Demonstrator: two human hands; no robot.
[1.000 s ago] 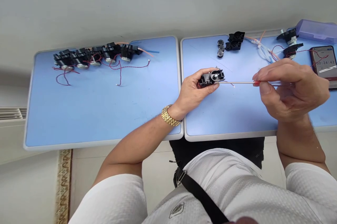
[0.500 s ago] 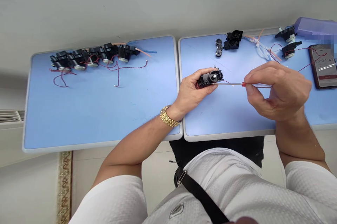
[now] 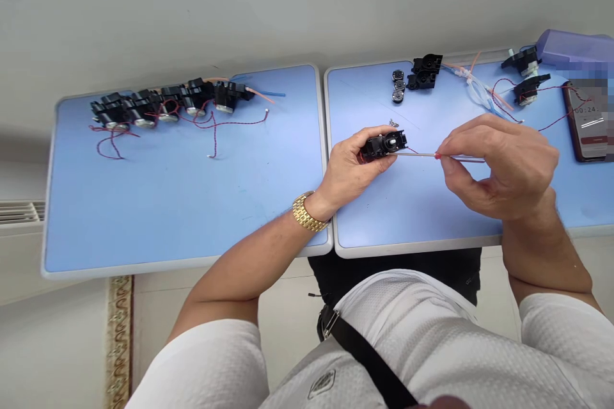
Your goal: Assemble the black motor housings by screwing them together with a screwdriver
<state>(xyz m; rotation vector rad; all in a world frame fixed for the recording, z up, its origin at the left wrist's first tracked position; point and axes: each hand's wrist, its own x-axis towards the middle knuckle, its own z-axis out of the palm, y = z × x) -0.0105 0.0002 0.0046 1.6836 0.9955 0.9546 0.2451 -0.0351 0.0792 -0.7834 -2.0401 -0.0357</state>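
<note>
My left hand (image 3: 350,169) is closed around a black plastic motor housing (image 3: 381,145) with a pale round shaft on top, just above the right table. Between the thumb and fingers of my right hand (image 3: 503,162) is a thin screwdriver (image 3: 416,155) with a red collar and a clear handle. Its long metal shaft runs level to the left and meets the near side of the housing. Whether the tip sits in a screw is too small to tell. A few tiny metal screws (image 3: 394,123) lie just behind the housing.
Several black motor units (image 3: 144,111) with red wires line the left table's back. On the right table are small round metal parts (image 3: 398,87), black housings (image 3: 423,79), clear and orange tubes (image 3: 474,84), two more motor units (image 3: 527,90), a phone (image 3: 585,140) and a purple case (image 3: 570,47).
My right hand has shifted slightly left with the screwdriver, toward the housing. My left hand and the housing have hardly moved.
</note>
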